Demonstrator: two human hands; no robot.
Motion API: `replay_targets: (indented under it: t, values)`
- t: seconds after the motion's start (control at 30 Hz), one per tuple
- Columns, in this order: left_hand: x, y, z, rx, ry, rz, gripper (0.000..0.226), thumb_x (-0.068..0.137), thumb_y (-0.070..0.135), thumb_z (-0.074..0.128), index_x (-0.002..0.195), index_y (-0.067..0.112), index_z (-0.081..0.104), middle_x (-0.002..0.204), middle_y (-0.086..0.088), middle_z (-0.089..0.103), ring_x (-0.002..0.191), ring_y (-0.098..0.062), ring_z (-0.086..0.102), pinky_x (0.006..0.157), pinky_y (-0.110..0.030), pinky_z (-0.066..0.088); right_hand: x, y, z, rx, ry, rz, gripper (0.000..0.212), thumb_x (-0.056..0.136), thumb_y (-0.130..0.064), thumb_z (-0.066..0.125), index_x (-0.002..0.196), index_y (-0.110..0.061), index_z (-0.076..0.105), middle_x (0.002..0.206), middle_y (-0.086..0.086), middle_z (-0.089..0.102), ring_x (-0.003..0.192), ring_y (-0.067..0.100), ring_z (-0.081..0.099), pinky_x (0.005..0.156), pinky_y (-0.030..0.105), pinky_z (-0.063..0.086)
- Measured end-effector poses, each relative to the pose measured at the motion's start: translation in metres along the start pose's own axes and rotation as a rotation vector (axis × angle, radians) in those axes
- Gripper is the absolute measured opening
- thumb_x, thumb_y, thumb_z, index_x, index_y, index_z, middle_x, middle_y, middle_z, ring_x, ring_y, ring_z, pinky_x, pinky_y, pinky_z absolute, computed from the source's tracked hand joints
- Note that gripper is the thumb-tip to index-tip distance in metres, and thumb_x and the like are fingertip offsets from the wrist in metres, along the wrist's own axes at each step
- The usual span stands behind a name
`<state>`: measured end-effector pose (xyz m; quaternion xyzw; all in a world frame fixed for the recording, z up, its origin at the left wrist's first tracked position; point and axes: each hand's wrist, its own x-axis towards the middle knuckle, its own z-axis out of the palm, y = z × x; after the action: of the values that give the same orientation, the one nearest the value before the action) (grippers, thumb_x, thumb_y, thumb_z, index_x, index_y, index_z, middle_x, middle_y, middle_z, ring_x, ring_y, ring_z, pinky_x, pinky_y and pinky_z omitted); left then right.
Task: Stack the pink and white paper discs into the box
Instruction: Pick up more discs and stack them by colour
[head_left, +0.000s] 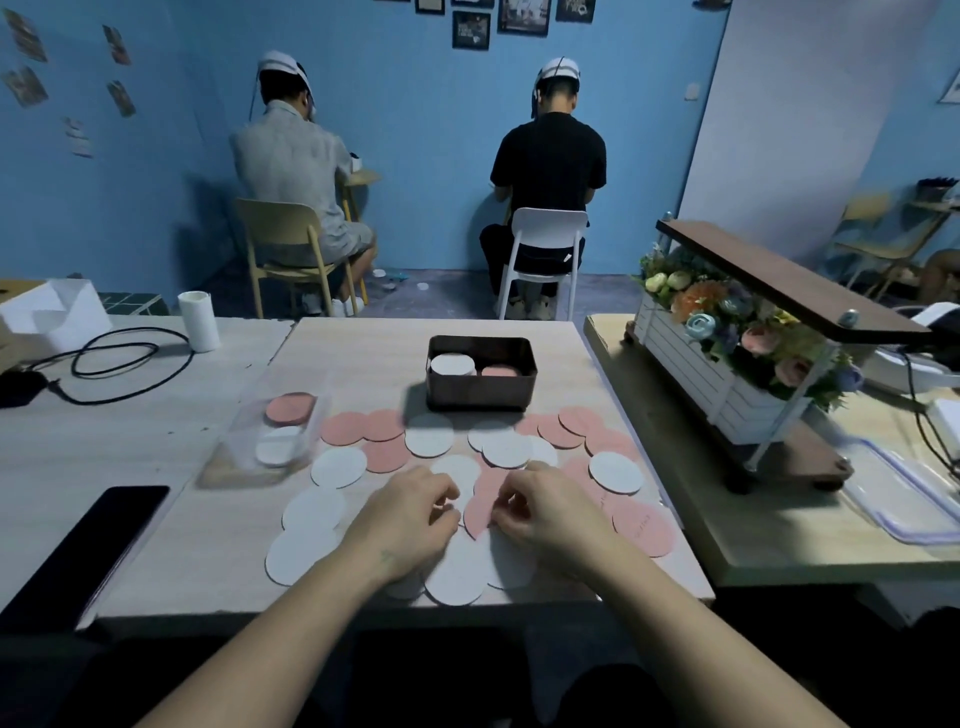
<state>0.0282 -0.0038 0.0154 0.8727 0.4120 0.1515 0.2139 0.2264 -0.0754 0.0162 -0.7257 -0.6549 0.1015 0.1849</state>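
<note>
While our left hand (410, 512) and right hand (535, 512) both pinch one pink disc (480, 512) at the table's (208, 561) near edge, we list loose pink and white discs (340, 466) around them, two stacks inside the box (480, 387) beyond.

Pale wooden table (363, 353), scattered with pink discs (387, 453) and white discs (338, 467) across the middle. Dark box (480, 387) at twelve o'clock, clear plastic tray (270, 441) at ten. Black phone (88, 545) flat at eight.
</note>
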Motion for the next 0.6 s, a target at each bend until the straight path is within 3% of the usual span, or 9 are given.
replay_targets:
  t: [0.13,0.23,0.43,0.53,0.6]
  values:
    - [-0.002,0.009,0.006,0.063,-0.021,0.008,0.028,0.085,0.049,0.054,0.104,0.030,0.064,0.096,0.010,0.054,0.098,-0.017,0.058,0.088,-0.040,0.050,-0.009,-0.004,0.007,-0.037,0.014,0.099,0.041,0.078,-0.062,0.060,0.101,-0.029,0.059,0.100,-0.006,0.057,0.096,0.016,0.054,0.076,0.037,0.051]
    - [-0.003,0.011,0.008,0.065,-0.014,0.023,0.023,0.088,0.049,0.056,0.100,0.031,0.061,0.095,0.011,0.055,0.095,-0.014,0.057,0.086,-0.037,0.049,-0.016,-0.008,0.007,-0.100,0.021,0.132,0.052,0.076,-0.068,0.058,0.105,-0.025,0.050,0.104,-0.004,0.056,0.101,0.019,0.052,0.072,0.035,0.042]
    - [-0.005,0.003,0.007,0.070,-0.006,0.087,0.019,0.088,0.044,0.056,0.097,0.028,0.061,0.088,0.013,0.052,0.089,-0.014,0.054,0.082,-0.035,0.047,-0.025,-0.006,0.005,-0.121,-0.069,0.113,0.044,0.076,-0.061,0.066,0.100,-0.027,0.050,0.102,-0.006,0.056,0.096,0.020,0.054,0.073,0.036,0.047]
    - [-0.002,0.001,0.009,0.012,-0.001,0.091,0.017,0.088,0.040,0.056,0.098,0.028,0.063,0.090,0.012,0.055,0.089,-0.011,0.054,0.083,-0.034,0.047,-0.020,-0.011,0.004,-0.004,-0.099,0.176,0.037,0.075,-0.051,0.075,0.098,-0.028,0.056,0.102,-0.006,0.060,0.093,0.018,0.056,0.072,0.035,0.048]
    - [-0.001,0.001,0.011,-0.029,0.006,0.086,0.013,0.088,0.038,0.057,0.094,0.029,0.064,0.089,0.014,0.056,0.088,-0.008,0.055,0.084,-0.033,0.048,-0.019,-0.010,0.000,0.106,-0.048,0.178,0.024,0.075,-0.041,0.074,0.088,-0.025,0.061,0.092,-0.007,0.063,0.084,0.012,0.057,0.069,0.032,0.048]
